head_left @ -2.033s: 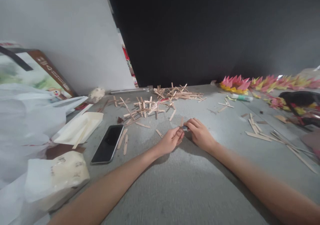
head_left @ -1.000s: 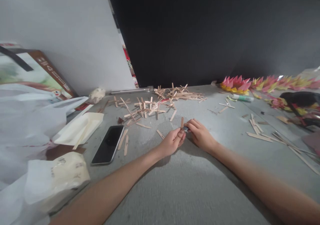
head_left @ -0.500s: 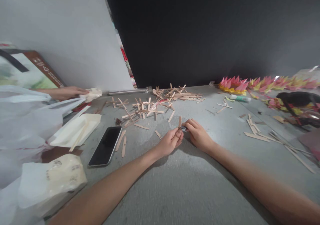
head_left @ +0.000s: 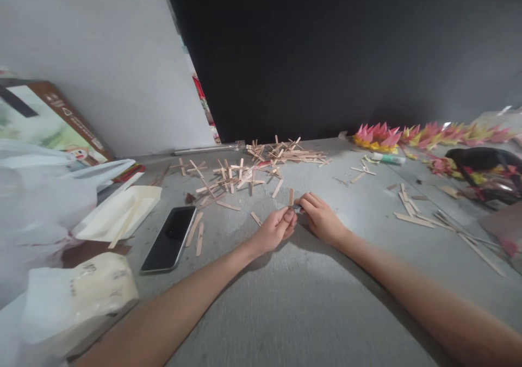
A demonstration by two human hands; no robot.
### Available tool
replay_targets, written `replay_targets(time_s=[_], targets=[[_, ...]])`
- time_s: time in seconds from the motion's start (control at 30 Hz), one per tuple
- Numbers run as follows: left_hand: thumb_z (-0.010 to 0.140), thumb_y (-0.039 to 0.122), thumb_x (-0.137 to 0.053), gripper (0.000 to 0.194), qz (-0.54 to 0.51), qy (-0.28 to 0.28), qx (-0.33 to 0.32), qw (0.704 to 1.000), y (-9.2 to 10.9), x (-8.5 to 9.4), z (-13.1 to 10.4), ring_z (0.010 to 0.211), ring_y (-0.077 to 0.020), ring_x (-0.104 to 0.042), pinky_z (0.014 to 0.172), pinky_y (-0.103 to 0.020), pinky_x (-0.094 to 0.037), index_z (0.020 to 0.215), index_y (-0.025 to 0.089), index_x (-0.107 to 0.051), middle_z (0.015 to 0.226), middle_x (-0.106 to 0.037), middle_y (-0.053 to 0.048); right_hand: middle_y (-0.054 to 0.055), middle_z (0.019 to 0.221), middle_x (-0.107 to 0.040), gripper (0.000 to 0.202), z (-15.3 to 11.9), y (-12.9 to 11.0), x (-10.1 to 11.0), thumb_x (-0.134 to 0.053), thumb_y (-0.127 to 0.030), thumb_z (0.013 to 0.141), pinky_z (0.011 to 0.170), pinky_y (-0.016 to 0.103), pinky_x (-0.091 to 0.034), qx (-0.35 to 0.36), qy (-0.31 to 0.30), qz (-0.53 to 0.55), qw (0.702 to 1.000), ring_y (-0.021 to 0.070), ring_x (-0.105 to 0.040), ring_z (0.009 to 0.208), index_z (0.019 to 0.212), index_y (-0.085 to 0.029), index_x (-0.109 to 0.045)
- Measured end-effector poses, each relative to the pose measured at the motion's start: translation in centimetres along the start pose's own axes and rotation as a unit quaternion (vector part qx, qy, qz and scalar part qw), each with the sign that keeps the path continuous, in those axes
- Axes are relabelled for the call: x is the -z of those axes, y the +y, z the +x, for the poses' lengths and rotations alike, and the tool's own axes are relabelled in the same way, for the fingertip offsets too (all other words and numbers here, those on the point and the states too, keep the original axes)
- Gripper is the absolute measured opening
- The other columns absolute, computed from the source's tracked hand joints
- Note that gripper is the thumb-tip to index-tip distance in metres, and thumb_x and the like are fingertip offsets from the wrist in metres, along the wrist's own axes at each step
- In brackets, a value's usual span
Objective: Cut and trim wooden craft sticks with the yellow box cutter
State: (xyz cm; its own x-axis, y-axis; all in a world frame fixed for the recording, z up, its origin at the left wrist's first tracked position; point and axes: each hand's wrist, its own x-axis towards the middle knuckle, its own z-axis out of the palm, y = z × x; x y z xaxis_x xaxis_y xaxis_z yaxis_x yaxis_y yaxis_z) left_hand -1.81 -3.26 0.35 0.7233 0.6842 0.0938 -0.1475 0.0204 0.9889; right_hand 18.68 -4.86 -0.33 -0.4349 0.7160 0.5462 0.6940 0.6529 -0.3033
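My left hand (head_left: pixel 278 226) is closed around a flat wooden craft stick (head_left: pixel 291 196), whose upper end stands up past the fingertips. Close against it on the right, my right hand (head_left: pixel 320 216) pinches a small grey-blue metallic piece (head_left: pixel 297 208) at the stick's side. Fingers cover most of that piece, so its kind does not show. Beyond both hands lies a loose heap of craft sticks (head_left: pixel 232 176), several of them joined into crosses. One single stick (head_left: pixel 256 218) rests just left of my left hand.
Left of my arms lie a phone (head_left: pixel 169 239), a pale tray (head_left: pixel 141 198), a tissue pack (head_left: pixel 104 280) and a plastic bag (head_left: pixel 49 204). To the right are pink and yellow paper flowers (head_left: pixel 377 136), a glue stick (head_left: pixel 388 159), loose sticks (head_left: pixel 414 220) and a black object (head_left: pixel 485 160).
Another person's hand, with a pale packet at the far left, has gone out of view. My hands keep nearly the same pose; the whole view has shifted slightly.
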Motion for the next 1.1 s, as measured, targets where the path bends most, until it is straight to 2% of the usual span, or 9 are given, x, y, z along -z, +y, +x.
replay_targets(time_s=[0.13, 0.3, 0.47, 0.73, 0.87, 0.97, 1.1], targets=[[0.105, 0.065, -0.046, 0.048, 0.005, 0.012, -0.001, 1.0, -0.1, 0.03, -0.04, 0.049, -0.0077, -0.024, 0.049, -0.023, -0.02, 0.084, 0.022, -0.042, 0.061, -0.027, 0.01, 0.009, 0.104, -0.061, 0.041, 0.03, 0.1, -0.07, -0.044, 0.004, 0.094, 0.082, 0.037, -0.048, -0.002, 0.009, -0.001, 1.0, 0.0265, -0.055, 0.096, 0.122, -0.022, -0.059], [0.104, 0.069, -0.044, 0.054, 0.073, 0.018, 0.008, 0.997, -0.04, -0.11, -0.19, 0.054, -0.0086, -0.032, 0.052, -0.024, -0.026, 0.082, 0.021, -0.044, 0.066, -0.038, 0.006, 0.01, 0.104, -0.062, 0.041, -0.07, -0.25, 0.02, -0.043, 0.004, 0.091, 0.081, 0.038, -0.049, 0.006, 0.01, -0.011, 1.0, 0.0272, -0.055, 0.095, 0.119, -0.021, -0.059], [0.104, 0.068, -0.043, 0.051, 0.038, 0.029, 0.002, 0.999, 0.07, -0.13, -0.29, 0.051, -0.0087, -0.029, 0.051, -0.024, -0.023, 0.082, 0.022, -0.042, 0.062, -0.033, 0.008, 0.01, 0.102, -0.063, 0.038, 0.02, -0.33, 0.19, -0.041, 0.0, 0.096, 0.08, 0.039, -0.051, -0.003, 0.022, 0.002, 1.0, 0.0262, -0.057, 0.094, 0.121, -0.021, -0.059], [0.102, 0.072, -0.043, 0.055, 0.061, 0.022, 0.003, 0.998, -0.11, -0.37, -0.1, 0.053, -0.0093, -0.031, 0.052, -0.025, -0.025, 0.082, 0.021, -0.045, 0.062, -0.036, 0.007, 0.01, 0.102, -0.063, 0.043, -0.07, -0.4, -0.18, -0.043, 0.005, 0.09, 0.082, 0.039, -0.051, -0.006, 0.017, -0.003, 1.0, 0.0274, -0.057, 0.097, 0.119, -0.022, -0.06], [0.106, 0.066, -0.042, 0.052, 0.077, 0.023, -0.011, 0.997, 0.5, -0.32, -0.41, 0.053, -0.0092, -0.032, 0.053, -0.025, -0.025, 0.081, 0.021, -0.044, 0.062, -0.037, 0.007, 0.01, 0.102, -0.063, 0.035, -0.04, -0.48, 0.01, -0.041, -0.001, 0.099, 0.083, 0.04, -0.052, -0.002, 0.023, 0.007, 1.0, 0.0271, -0.058, 0.096, 0.121, -0.022, -0.059], [0.105, 0.067, -0.043, 0.053, 0.068, 0.048, -0.015, 0.996, 0.74, -0.39, -0.47, 0.052, -0.0088, -0.031, 0.051, -0.025, -0.024, 0.08, 0.021, -0.044, 0.062, -0.035, 0.007, 0.011, 0.102, -0.063, 0.029, -0.18, -0.3, 0.08, -0.04, -0.009, 0.105, 0.083, 0.041, -0.053, -0.02, 0.046, 0.025, 0.998, 0.0267, -0.06, 0.095, 0.121, -0.022, -0.06], [0.102, 0.072, -0.045, 0.054, 0.029, 0.107, -0.016, 0.994, 0.16, -0.24, -0.14, 0.049, -0.0081, -0.027, 0.049, -0.024, -0.022, 0.083, 0.022, -0.042, 0.061, -0.032, 0.01, 0.01, 0.102, -0.063, 0.029, -0.39, -0.02, 0.09, -0.037, -0.015, 0.108, 0.082, 0.041, -0.054, -0.054, 0.084, 0.037, 0.994, 0.0261, -0.061, 0.094, 0.124, -0.023, -0.061]])
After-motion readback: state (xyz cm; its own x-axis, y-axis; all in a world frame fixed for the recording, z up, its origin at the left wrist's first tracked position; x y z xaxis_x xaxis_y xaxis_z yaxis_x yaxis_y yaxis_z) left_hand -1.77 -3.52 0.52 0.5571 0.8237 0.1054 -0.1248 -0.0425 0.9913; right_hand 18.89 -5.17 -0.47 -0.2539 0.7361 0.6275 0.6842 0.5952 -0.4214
